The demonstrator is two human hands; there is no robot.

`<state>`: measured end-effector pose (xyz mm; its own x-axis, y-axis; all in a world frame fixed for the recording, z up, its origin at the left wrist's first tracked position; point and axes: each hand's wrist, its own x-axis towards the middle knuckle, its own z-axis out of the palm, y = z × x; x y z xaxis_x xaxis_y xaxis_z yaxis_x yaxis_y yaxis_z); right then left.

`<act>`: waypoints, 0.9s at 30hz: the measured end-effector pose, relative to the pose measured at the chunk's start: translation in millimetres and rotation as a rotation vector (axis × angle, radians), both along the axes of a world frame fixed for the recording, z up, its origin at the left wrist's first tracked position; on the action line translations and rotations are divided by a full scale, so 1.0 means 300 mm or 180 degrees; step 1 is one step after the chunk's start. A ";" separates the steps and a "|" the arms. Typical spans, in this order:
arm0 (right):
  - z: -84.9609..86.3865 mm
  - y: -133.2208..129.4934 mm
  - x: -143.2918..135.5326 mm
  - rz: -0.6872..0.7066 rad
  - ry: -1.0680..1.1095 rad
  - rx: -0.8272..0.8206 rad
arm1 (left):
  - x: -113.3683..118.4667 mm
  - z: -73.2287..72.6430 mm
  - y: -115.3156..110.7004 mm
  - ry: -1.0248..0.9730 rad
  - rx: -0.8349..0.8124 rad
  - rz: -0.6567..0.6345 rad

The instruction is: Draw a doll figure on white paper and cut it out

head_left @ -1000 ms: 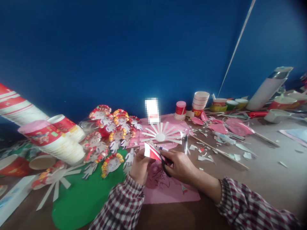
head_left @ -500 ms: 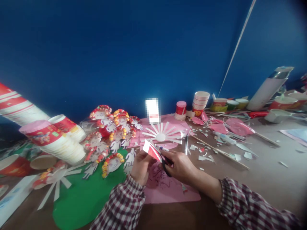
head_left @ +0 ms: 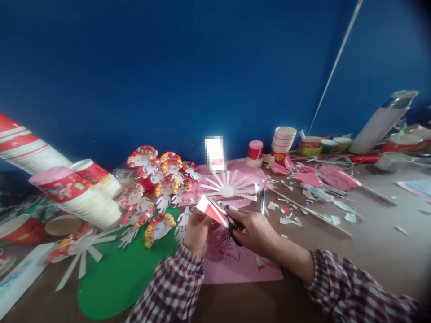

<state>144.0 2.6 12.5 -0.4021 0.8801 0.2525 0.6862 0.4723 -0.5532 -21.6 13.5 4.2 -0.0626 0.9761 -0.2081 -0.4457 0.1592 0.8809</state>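
Between the fingers of my left hand (head_left: 198,231) is a small red and white piece of paper (head_left: 212,210), tilted, which looks like part of a paper cup. My right hand (head_left: 254,231) grips black-handled scissors (head_left: 233,231) at the paper's right edge; the blades are mostly hidden behind it. Both hands are above a pink sheet (head_left: 242,267) with dark marker scribbles. Just beyond them lies a cup cut into a white fan of strips (head_left: 227,190) around a round base. A pen (head_left: 262,201) rests right of the fan.
Stacked paper cups (head_left: 87,202) lean at the left. Several paper dolls with curled red and yellow hair (head_left: 160,229) lie near a green sheet (head_left: 111,282). Paper scraps (head_left: 291,221), wooden sticks (head_left: 313,215) and pink cut-outs (head_left: 336,176) cover the right; a tilted white bottle (head_left: 377,128) stands behind.
The view has shifted slightly. The red and white paper has turned a little in my left hand, and the scissors remain at its right edge in my right hand.
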 end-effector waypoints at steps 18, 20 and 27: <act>-0.007 -0.003 -0.001 0.0044 0.0019 -0.0054 | 0.009 0.023 -0.006 -0.0108 0.0115 -0.0035; -0.006 -0.004 -0.002 0.0047 0.0038 -0.0065 | 0.010 0.024 -0.006 -0.0111 0.0099 -0.0043; 0.001 -0.006 -0.005 0.0066 0.0085 -0.0125 | 0.014 0.025 -0.004 -0.0150 0.0072 0.0062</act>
